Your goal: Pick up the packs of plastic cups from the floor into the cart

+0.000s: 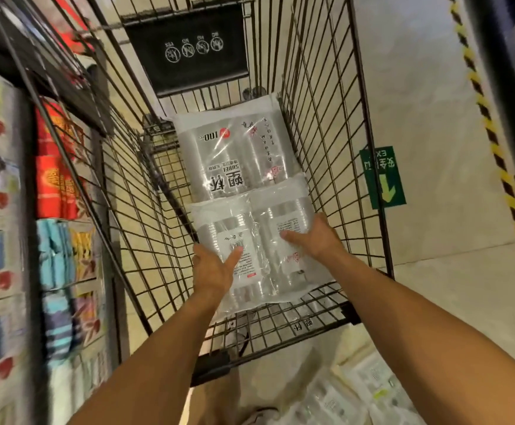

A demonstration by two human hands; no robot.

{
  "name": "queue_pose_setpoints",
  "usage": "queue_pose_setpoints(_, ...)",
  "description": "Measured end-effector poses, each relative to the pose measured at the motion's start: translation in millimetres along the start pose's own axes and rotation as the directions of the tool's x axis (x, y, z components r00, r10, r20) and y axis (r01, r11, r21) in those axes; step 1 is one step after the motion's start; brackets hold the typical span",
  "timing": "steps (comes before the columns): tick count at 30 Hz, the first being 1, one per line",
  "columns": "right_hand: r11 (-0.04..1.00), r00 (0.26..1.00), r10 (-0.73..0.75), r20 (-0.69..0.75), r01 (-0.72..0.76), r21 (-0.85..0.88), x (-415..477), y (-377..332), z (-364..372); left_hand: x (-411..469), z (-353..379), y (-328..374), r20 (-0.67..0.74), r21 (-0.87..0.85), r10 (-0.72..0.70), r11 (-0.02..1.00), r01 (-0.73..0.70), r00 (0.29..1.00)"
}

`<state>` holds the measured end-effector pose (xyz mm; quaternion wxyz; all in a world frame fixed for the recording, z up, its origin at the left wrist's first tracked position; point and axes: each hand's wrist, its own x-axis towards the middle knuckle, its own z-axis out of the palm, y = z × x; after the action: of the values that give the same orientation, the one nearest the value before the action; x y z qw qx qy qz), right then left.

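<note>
A clear pack of plastic cups is inside the wire cart, at its near end. My left hand grips the pack's left edge with the thumb on top. My right hand grips its right edge, thumb across the wrapping. A second pack of cups, printed with black lettering, lies flat further inside the cart. More packs of cups lie on the floor at the bottom right, below the cart's near end.
A shelf rack with red, blue and patterned goods runs close along the left of the cart. A green exit arrow sticker and yellow-black striped tape mark the pale floor on the right. A black sign hangs at the cart's far end.
</note>
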<state>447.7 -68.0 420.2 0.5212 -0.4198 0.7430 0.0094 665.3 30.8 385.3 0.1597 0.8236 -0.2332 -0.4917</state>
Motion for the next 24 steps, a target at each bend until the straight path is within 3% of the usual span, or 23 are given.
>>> queue_pose_setpoints(3,0.998,0.999,-0.004,-0.044,0.002,-0.060,-18.6,-11.9,-7.2,-8.7,-16.9,20.9,0.015,0.055,0.092,0.994,-0.092,0.996)
queue_pose_setpoints(5,0.989,0.994,-0.062,-0.096,0.048,-0.143,-37.6,-21.2,-14.0,-25.4,-30.6,48.3,-0.007,0.142,0.228,0.964,-0.225,0.974)
queue_pose_setpoints(9,0.933,0.930,-0.319,-0.184,0.273,-0.236,-98.1,-37.0,-35.9,-83.5,-47.1,110.8,-0.006,0.417,0.543,0.765,-0.491,0.840)
queue_pose_setpoints(11,0.867,0.853,-0.451,-0.262,0.349,-0.357,-134.0,-40.2,-52.4,-121.3,-44.0,137.5,0.029,0.494,0.668,0.637,-0.592,0.743)
queue_pose_setpoints(14,0.784,0.677,-0.601,-0.425,0.394,-0.480,-182.7,-25.8,-83.5,-182.2,-29.7,163.0,0.082,0.593,0.802,0.439,-0.676,0.592)
queue_pose_setpoints(18,0.777,0.507,-0.629,-0.589,0.378,-0.503,-229.5,39.7,-127.3,-253.5,-2.3,162.3,0.188,0.653,0.877,0.225,-0.723,0.442)
queue_pose_setpoints(21,0.821,0.491,-0.570,-0.659,0.308,-0.481,-250.2,103.8,-148.2,-292.7,21.5,142.8,0.264,0.657,0.884,0.127,-0.743,0.385)
queue_pose_setpoints(24,0.868,0.566,-0.491,-0.662,0.249,-0.430,-260.2,165.0,-155.4,-315.1,45.2,113.8,0.353,0.616,0.869,0.063,-0.785,0.347)
